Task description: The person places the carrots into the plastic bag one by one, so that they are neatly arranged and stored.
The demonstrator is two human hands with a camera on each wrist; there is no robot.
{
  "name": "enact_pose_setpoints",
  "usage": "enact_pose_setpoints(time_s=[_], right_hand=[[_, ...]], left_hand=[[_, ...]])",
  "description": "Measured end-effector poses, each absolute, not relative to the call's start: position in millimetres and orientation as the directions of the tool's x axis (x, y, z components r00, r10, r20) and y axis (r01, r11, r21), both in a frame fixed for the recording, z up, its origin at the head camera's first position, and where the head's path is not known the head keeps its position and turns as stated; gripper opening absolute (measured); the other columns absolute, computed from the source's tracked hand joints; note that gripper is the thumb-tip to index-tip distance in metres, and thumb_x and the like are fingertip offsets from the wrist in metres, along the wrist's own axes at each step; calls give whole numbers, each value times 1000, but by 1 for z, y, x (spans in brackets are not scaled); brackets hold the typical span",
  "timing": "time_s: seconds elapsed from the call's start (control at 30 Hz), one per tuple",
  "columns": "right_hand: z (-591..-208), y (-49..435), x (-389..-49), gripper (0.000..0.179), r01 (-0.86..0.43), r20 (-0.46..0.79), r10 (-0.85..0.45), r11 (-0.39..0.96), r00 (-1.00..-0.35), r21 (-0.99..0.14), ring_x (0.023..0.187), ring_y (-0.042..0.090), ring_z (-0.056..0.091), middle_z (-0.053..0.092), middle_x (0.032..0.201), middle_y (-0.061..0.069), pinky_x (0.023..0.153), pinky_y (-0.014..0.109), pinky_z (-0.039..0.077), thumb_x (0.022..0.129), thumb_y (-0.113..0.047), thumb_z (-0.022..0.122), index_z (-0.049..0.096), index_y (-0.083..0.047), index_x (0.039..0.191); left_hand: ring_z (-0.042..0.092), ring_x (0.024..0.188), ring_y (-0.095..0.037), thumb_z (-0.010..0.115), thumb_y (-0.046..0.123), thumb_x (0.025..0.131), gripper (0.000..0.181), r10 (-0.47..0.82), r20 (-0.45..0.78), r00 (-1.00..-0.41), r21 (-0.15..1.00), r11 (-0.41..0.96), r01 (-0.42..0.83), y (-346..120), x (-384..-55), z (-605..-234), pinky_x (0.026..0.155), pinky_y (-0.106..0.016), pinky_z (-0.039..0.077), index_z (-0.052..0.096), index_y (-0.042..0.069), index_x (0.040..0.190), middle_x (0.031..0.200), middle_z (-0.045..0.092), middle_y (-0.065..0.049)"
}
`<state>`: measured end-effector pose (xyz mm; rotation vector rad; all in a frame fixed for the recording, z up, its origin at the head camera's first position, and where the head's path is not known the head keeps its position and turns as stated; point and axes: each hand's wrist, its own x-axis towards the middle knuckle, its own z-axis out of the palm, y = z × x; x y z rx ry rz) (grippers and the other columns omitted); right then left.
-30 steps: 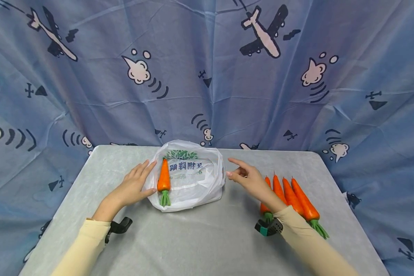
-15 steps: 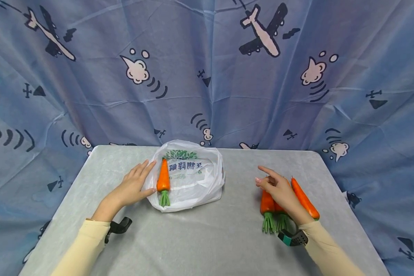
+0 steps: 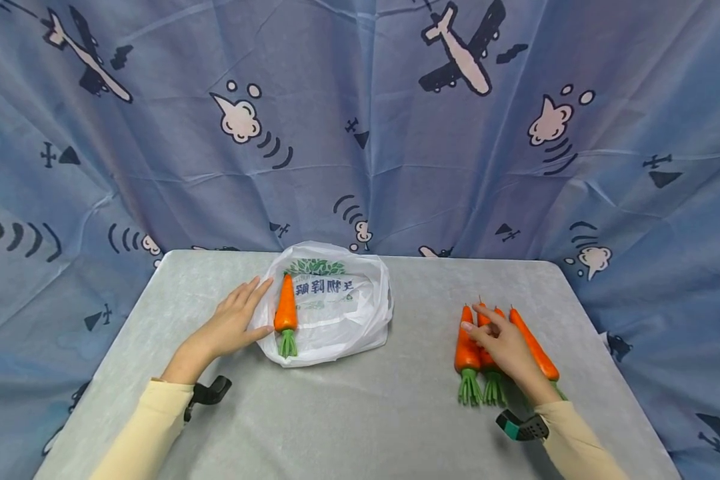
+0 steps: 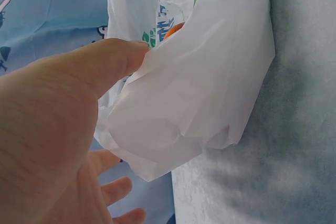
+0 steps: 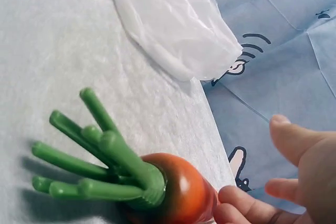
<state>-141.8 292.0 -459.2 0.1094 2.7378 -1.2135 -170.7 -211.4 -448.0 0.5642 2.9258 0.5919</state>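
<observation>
A white plastic bag [image 3: 336, 337] with green and blue print lies mouth open, holding one orange carrot [image 3: 285, 308] with a green stub top. My left hand [image 3: 231, 325] rests at the bag's left side, fingers straight; in the left wrist view its thumb [image 4: 113, 59] lies at the bag's rim. On the right, several carrots lie side by side, among them the leftmost carrot [image 3: 467, 350]. Over the middle ones is my right hand [image 3: 507, 343], thumb and forefinger apart. In the right wrist view its fingertips are right at the side of a carrot [image 5: 184, 187].
The pale grey table [image 3: 336, 420] carries everything. A blue curtain [image 3: 312, 133] printed with planes hangs behind its far edge. Between bag and carrots lies a stretch of tabletop. Each wrist wears a dark strap, such as the right wrist strap [image 3: 522, 425].
My right hand has moved right from beside the bag to over the row of carrots, and lower. The left hand stays at the bag.
</observation>
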Motion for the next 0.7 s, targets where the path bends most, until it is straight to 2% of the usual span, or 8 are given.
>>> enact_pose_setpoints(time_s=[0.13, 0.23, 0.53, 0.7], right_hand=[[-460, 293, -142, 73, 137, -169, 29, 724, -985, -676, 62, 9, 48, 65, 84, 8, 52, 23, 37, 95, -55, 58, 40, -14, 152], [-461, 294, -144, 73, 139, -170, 35, 745, -985, -653, 51, 8, 35, 58, 76, 5, 47, 24, 32, 94, -55, 59, 41, -11, 151], [-463, 295, -146, 69, 101, -143, 14, 775, -990, -624, 49, 7, 31, 45, 67, -1, 45, 22, 30, 93, -47, 64, 49, -3, 144], [-465, 294, -146, 66, 65, -124, -20, 763, -992, -644, 58, 8, 41, 52, 72, 1, 50, 21, 33, 93, -41, 67, 50, -1, 143]], left_hand=[[19, 146, -53, 66, 36, 93, 87, 376, -28, -926, 391, 857, 336, -211, -171, -447, 114, -74, 21, 14, 16, 160, 165, 13, -24], [19, 146, -53, 66, 36, 93, 87, 375, -26, -927, 391, 857, 336, -210, -170, -446, 114, -74, 21, 14, 16, 160, 165, 14, -24], [20, 146, -53, 67, 36, 93, 87, 375, -28, -927, 392, 857, 335, -210, -168, -444, 113, -74, 22, 15, 16, 160, 164, 14, -24], [20, 146, -54, 67, 35, 93, 87, 377, -32, -926, 394, 856, 335, -209, -168, -445, 114, -74, 21, 14, 16, 160, 165, 14, -24]])
